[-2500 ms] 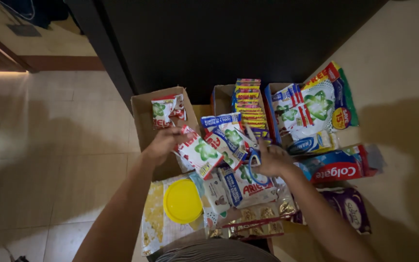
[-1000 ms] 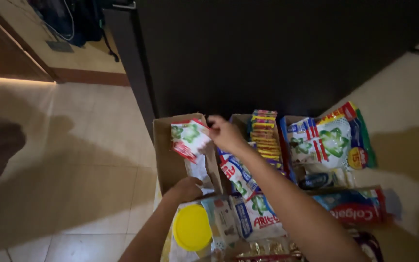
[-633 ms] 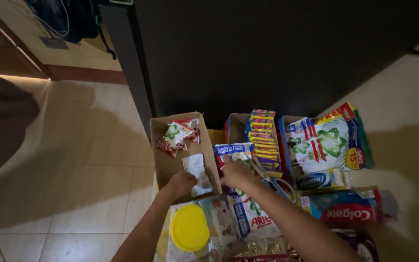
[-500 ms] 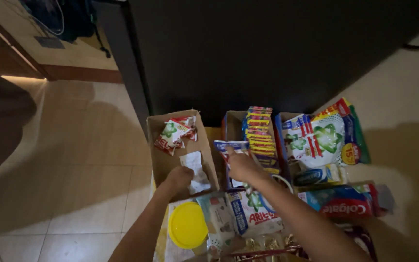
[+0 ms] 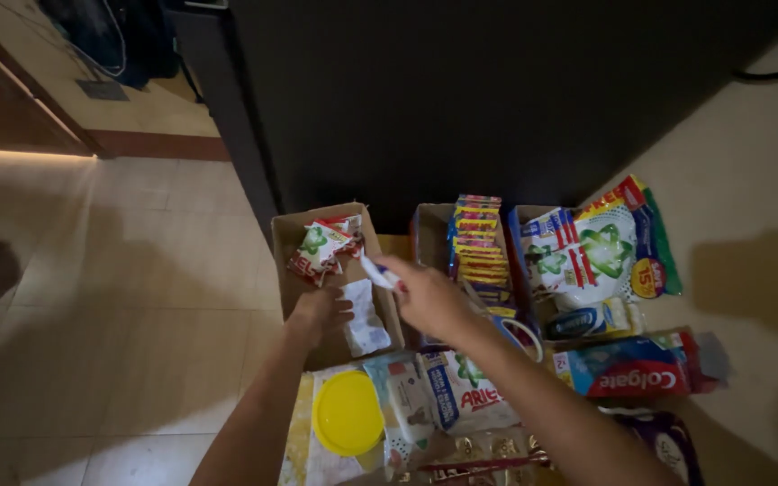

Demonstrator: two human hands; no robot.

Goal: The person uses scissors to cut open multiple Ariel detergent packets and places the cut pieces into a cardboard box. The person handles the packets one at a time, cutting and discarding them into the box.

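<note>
An open cardboard box (image 5: 286, 241) sits on the floor with red, white and green detergent sachets (image 5: 321, 250) at its far end and a white scrap of paper (image 5: 365, 322) on its bottom. My left hand (image 5: 317, 310) rests inside the box beside that paper, holding nothing. Over the box's right wall, my right hand (image 5: 425, 297) pinches a small white and blue sachet (image 5: 378, 270). Blue-handled scissors (image 5: 519, 329) hang by my right wrist.
Right of the box stand a carton with a stack of yellow and red sachets (image 5: 477, 238), a large detergent bag (image 5: 601, 252) and a red toothpaste carton (image 5: 632, 373). Near me lie a yellow lid (image 5: 348, 412) and detergent packets (image 5: 470, 396). A dark cabinet (image 5: 461, 90) rises behind.
My right hand came up from the packets with a small sachet and moved left toward the cardboard box. My left hand stayed inside the box, shifting slightly farther in.
</note>
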